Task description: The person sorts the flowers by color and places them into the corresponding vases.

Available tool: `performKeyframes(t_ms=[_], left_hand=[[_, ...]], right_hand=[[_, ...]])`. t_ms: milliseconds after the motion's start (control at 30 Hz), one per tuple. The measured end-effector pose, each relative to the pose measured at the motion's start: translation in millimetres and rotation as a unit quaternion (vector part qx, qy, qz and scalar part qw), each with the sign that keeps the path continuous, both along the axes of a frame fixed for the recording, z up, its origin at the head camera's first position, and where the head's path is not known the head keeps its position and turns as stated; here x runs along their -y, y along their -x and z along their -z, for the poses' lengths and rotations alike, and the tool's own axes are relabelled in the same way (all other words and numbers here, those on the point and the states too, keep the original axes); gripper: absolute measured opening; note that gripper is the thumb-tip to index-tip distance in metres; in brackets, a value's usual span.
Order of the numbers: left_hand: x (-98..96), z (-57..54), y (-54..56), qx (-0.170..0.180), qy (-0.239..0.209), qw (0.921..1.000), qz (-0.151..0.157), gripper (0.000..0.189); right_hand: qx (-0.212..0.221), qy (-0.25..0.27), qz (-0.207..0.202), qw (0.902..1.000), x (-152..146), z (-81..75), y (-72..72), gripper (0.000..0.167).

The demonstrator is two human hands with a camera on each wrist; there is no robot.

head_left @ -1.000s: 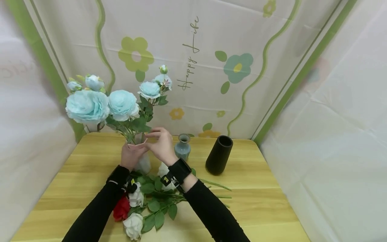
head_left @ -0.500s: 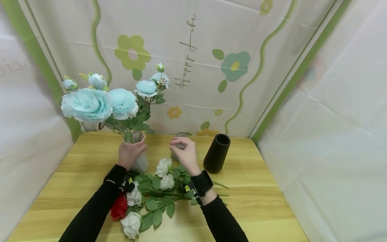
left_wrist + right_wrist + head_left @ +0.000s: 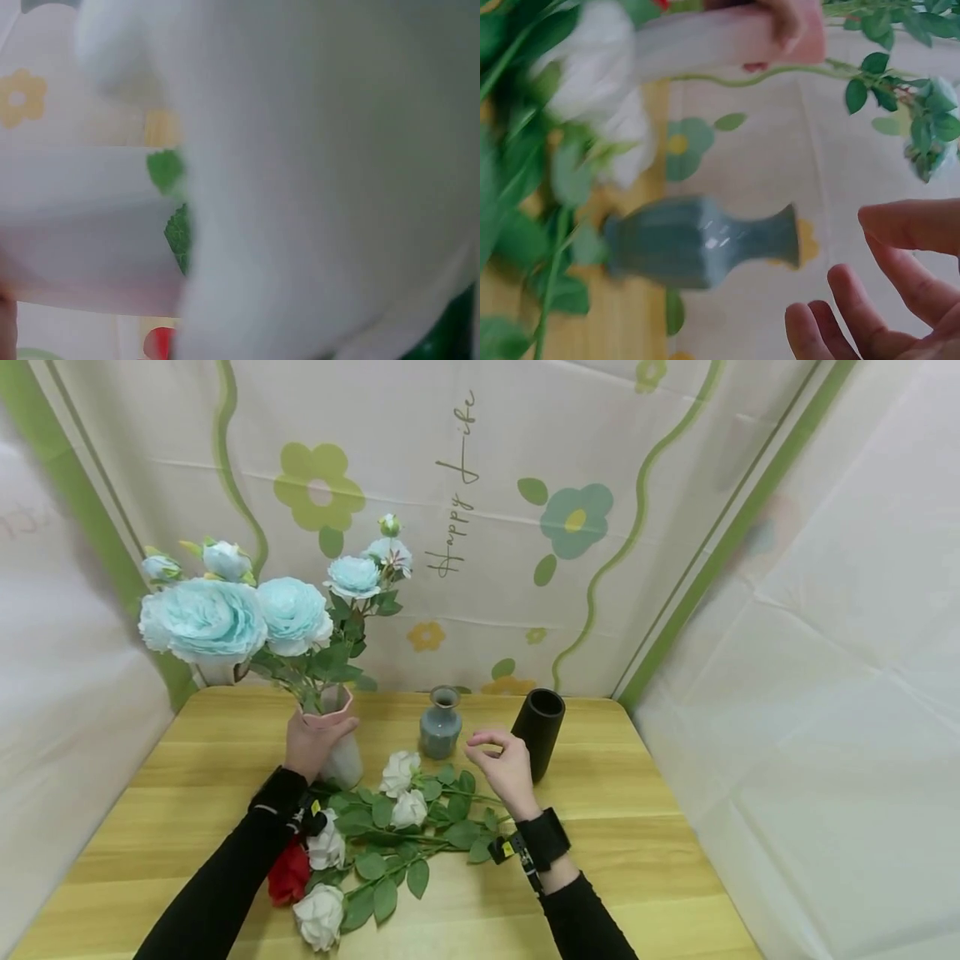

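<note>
My left hand [image 3: 309, 745] grips a white vase with a pink rim [image 3: 343, 763] around its upper part. Light blue artificial flowers [image 3: 202, 620] stand in that vase and lean mostly to the left. In the left wrist view, the vase [image 3: 90, 225] lies behind a large blurred white shape. My right hand [image 3: 508, 770] holds nothing; its fingers are loosely bent in the air, beside the black vase [image 3: 546, 718]. A small grey-blue vase [image 3: 440, 728] stands between my hands, and the right wrist view shows this glossy vase [image 3: 675, 241] left of my fingers.
White roses [image 3: 319, 917] and a red rose [image 3: 288, 872] lie in front on the wooden table [image 3: 622, 893], stems pointing right. Their leaves [image 3: 386, 864] spread between my forearms. A patterned curtain [image 3: 420, 468] rises behind the table.
My right hand has left the pink rim and moved right, past the grey-blue vase, towards the black vase. My left hand keeps its grip on the white vase. The view has shifted slightly.
</note>
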State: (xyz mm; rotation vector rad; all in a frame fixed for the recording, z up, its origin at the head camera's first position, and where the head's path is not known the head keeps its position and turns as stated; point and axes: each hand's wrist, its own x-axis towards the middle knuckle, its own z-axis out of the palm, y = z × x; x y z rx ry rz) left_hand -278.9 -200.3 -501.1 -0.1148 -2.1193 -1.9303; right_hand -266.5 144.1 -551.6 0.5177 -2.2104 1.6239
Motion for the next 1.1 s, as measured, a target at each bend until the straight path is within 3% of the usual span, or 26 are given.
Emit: performKeyframes(t_ms=[33,100,233,333,467,533,633,733,800,867,967,1033,1100], left_hand=[[-0.3,-0.3,-0.4,0.001,0.003,1.0,0.001,0.047],[-0.8,-2.0,-0.9,0.011,0.021,0.9997,-0.005,0.047],[1.2,-8.6,0.5,0.03,0.057,0.9979,0.0,0.046],[1.9,-17.9,-0.5,0.029,0.065,0.9972,0.025,0.047],[-0.2,-32.7,-11.3,-0.014,0.032,0.9964,0.078,0.039],[-3.2,-38.7,-19.7,-0.046,0.03,0.9946,0.088,0.034],[-10.2,-41.8,-34.5,-0.077,0.068,0.9937,0.044,0.03],[-20.6,-42.3,-60.7,-0.007,0.135,0.9906,-0.024,0.06],[-29.7,-43.4,-81.3,0.053,0.178,0.9817,-0.04,0.08],[-41.1,-44.7,-100.7,0.083,0.208,0.9743,-0.029,0.094],[-61.2,-49.6,-123.0,0.079,0.237,0.9679,0.023,0.097],[-73.8,-53.8,-132.1,0.07,0.247,0.9645,0.063,0.098],[-83.9,-56.7,-134.0,0.065,0.263,0.9567,0.106,0.097]], right_hand=[[0.013,-0.004,0.0,0.9999,-2.0,-11.2,-11.4,0.014],[0.0,-0.021,-0.003,0.9998,-14.8,6.1,-9.4,0.014],[0.048,-0.06,0.02,0.9968,-12.6,-61.7,-61.1,0.004],[0.073,-0.094,0.039,0.9921,-20.4,-61.9,-69.2,0.004],[0.097,-0.115,0.036,0.988,-33.1,-51.6,-71.5,0.003],[0.097,-0.12,0.028,0.9876,-38.4,-47.2,-72.2,0.004],[0.093,-0.13,0.019,0.987,-44.3,-42.2,-72.2,0.004],[0.091,-0.145,0.007,0.9852,-47.4,-37.8,-73.0,0.006],[0.096,-0.158,-0.002,0.9827,-48.8,-34.5,-73.4,0.009],[0.099,-0.169,-0.012,0.9806,-49.2,-32.9,-74.1,0.007],[0.099,-0.2,-0.031,0.9744,-48.8,-31.0,-74.7,0.007],[0.092,-0.231,-0.042,0.9678,-48.2,-29.9,-74.3,0.008],[0.074,-0.269,-0.052,0.959,-48.1,-28.1,-73.8,0.009]])
